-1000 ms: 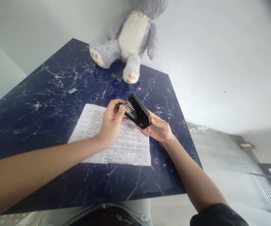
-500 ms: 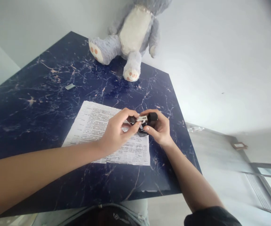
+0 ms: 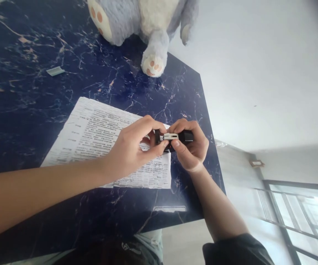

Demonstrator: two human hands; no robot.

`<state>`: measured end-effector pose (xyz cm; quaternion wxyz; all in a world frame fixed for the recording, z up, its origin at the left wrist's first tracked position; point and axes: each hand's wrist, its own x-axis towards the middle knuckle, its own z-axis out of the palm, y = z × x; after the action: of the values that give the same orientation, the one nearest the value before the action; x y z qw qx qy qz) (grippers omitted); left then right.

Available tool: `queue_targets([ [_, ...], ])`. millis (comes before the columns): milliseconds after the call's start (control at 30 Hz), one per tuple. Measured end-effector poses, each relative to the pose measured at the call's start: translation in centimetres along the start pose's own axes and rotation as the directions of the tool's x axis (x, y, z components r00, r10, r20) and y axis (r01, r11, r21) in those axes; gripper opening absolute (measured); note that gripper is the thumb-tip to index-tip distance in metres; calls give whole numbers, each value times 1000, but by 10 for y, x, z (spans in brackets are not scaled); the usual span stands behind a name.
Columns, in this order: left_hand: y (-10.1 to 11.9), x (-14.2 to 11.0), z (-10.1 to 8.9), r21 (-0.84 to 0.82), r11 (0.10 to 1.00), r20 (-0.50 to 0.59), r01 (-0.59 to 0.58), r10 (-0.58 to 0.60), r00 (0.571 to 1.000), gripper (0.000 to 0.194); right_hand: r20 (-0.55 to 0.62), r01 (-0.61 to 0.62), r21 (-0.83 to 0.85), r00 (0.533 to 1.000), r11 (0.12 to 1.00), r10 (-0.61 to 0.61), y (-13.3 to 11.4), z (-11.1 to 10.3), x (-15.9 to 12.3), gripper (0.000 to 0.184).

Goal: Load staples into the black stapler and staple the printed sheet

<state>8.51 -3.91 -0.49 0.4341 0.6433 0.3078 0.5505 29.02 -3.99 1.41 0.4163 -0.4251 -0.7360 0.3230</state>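
A black stapler (image 3: 186, 136) with a metal staple channel is held above the right end of a printed paper sheet (image 3: 98, 136). My right hand (image 3: 192, 149) wraps its fingers around the stapler's body from the right. My left hand (image 3: 133, 147) pinches the stapler's left end between thumb and fingers. Much of the stapler is hidden by both hands. The sheet lies flat on a dark blue marble-patterned table (image 3: 32, 110).
A grey and white plush toy (image 3: 145, 25) sits at the table's far edge, its feet toward me. A small strip of staples (image 3: 55, 71) lies on the table at the left. The table's right edge (image 3: 211, 132) drops off to a pale floor.
The stapler, open and tilted up a second ago, now lies closed down between both hands. The view has moved closer to the table and shifted right.
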Motion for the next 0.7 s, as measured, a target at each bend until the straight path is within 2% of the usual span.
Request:
queue_targets([
  [233, 1, 1, -1, 28, 998, 20, -52, 51, 998, 9, -25, 39, 50, 999, 998, -37, 2, 2, 1, 24],
  [433, 0, -1, 0, 72, 989, 59, -127, 122, 991, 14, -89, 146, 221, 988, 964, -129, 13, 8, 6, 20],
  [567, 0, -2, 0, 19, 994, 80, -108, 106, 991, 18, -97, 145, 287, 988, 947, -122, 16, 9, 8, 23],
  [700, 0, -1, 0, 8, 994, 89, -109, 108, 990, 18, -82, 115, 286, 992, 952, -95, 15, 7, 7, 25],
])
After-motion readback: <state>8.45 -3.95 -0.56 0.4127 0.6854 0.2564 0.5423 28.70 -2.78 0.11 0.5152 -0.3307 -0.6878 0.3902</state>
